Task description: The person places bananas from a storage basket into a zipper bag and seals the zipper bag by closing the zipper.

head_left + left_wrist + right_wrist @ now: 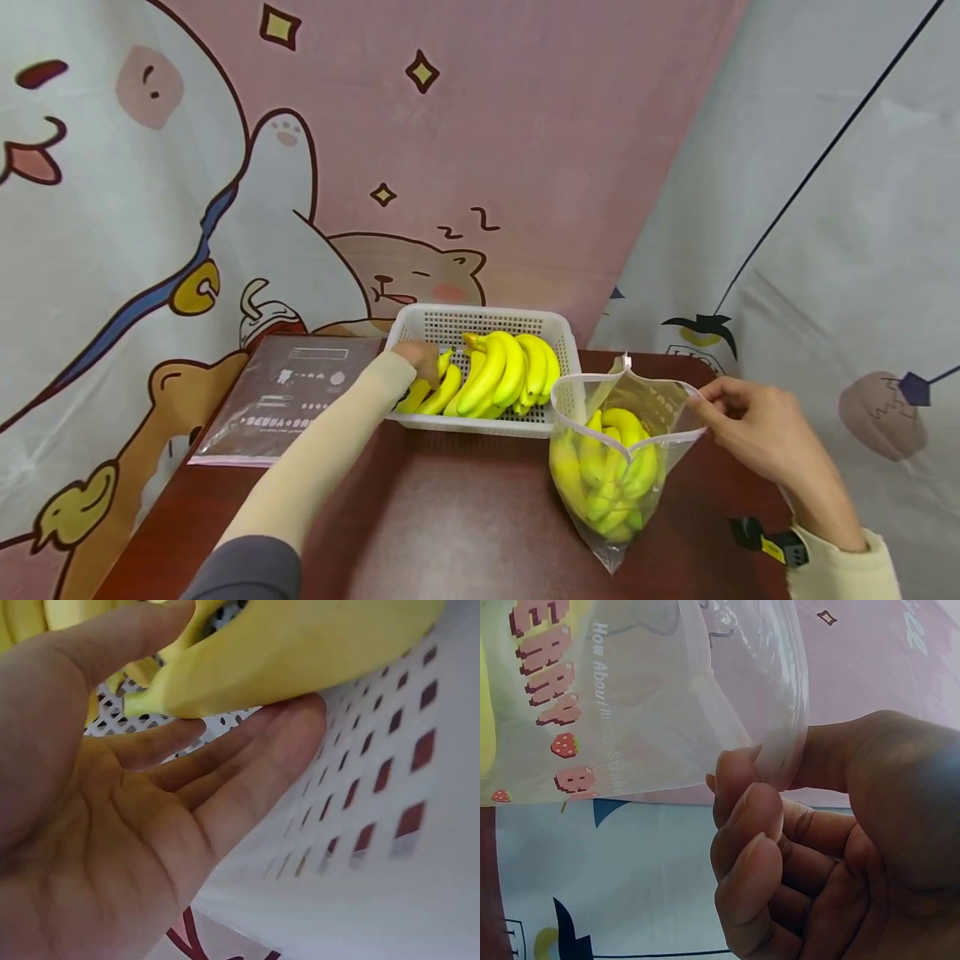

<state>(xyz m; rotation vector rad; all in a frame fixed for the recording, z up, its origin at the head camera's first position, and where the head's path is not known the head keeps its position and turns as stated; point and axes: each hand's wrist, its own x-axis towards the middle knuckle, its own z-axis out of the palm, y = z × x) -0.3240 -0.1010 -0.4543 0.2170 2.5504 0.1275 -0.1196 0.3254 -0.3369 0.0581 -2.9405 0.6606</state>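
Observation:
My left hand reaches into the left end of a white plastic basket. In the left wrist view, its fairly straight fingers lie under and beside a yellow banana, the thumb on the near side. Fingertips touch or nearly touch the peel. More bananas fill the basket's middle and right. Off to the right, my right hand pinches the top edge of a clear zip bag between thumb and fingers. The bag's mouth gapes, with several bananas inside.
A flat dark-looking zip bag with printing lies left of the basket on the red-brown table. Behind the table hangs a cartoon-printed cloth. A black band with a yellow mark is at the right wrist.

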